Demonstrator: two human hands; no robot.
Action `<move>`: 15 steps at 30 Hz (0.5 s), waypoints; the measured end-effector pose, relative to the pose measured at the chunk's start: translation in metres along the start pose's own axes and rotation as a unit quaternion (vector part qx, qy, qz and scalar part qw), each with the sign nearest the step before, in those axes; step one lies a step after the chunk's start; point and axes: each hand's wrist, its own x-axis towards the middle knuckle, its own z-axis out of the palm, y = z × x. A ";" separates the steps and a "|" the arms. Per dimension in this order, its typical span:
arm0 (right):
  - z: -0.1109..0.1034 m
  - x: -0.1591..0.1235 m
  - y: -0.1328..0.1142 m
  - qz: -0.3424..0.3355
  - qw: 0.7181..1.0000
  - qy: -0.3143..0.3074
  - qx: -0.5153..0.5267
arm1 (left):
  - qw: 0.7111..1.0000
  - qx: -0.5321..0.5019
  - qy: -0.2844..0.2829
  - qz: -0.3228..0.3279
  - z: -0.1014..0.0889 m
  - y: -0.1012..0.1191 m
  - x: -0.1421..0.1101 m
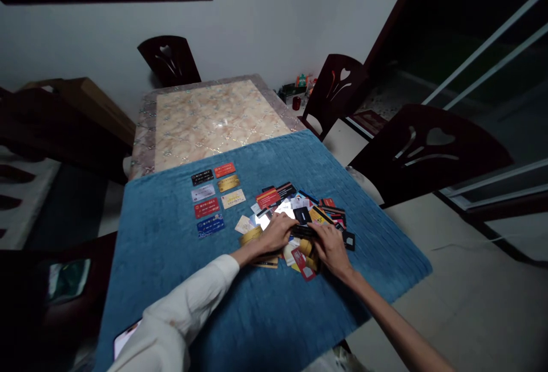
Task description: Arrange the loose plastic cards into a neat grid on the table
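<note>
My left hand [277, 233] and my right hand [331, 248] are close together over a heap of bank-style cards [268, 197]. Between them, their bent fingers grip a black card [303, 231] by its two ends. Another black card [302, 215] stands just beyond the fingertips. Bright glare whitens part of the heap near my left hand. A red card [303, 264] and gold cards [250, 235] stick out on the near side. Left of the heap, several cards lie face up in two columns, among them a blue card [210, 225] and a cream card [233, 198].
A blue cloth [166, 280] covers the near part of the table; the patterned tabletop [209, 121] shows beyond. A phone [125, 340] lies at the near left edge, partly under my sleeve. Dark chairs [428, 149] stand along the right side and at the far end.
</note>
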 end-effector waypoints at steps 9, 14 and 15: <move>0.000 0.009 0.004 -0.034 0.997 0.033 -0.055 | 0.999 -0.006 0.029 -0.028 0.001 -0.003 0.009; 0.000 0.013 0.010 -0.051 0.996 0.042 -0.061 | 0.998 -0.003 0.045 -0.049 0.000 0.003 0.009; 0.000 0.014 0.011 -0.056 0.996 0.043 -0.063 | 0.997 -0.005 0.048 -0.054 0.000 0.004 0.009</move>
